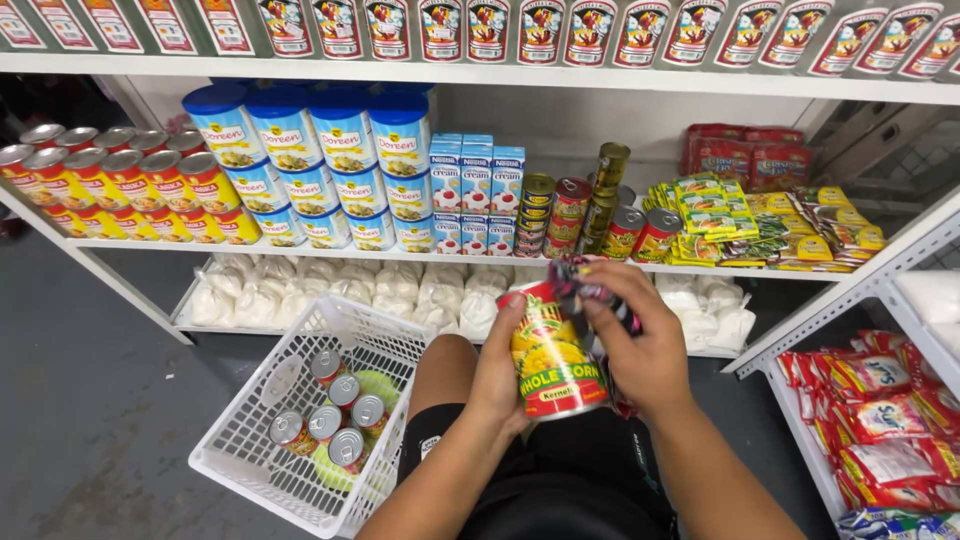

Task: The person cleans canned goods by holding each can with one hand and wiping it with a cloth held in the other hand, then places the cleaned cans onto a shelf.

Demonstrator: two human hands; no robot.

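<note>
My left hand [497, 375] grips a yellow and red corn can [553, 358] from behind, holding it upright in front of my knee. My right hand [640, 340] presses a dark patterned cloth [582, 283] against the can's top and side. Both hands hover over my lap, below the shelf of cans. To the left on the floor stands a white plastic basket [258, 395] holding several small cans [330, 415] with silver tops.
The shelf ahead carries red cans [120, 185], blue-lidded cans [310, 160], small blue and white cartons [477, 190], stacked tins [590, 210] and yellow-green sachets [720, 215]. White bags [380, 290] fill the lowest shelf. Red packets [880, 420] lie on a rack at right.
</note>
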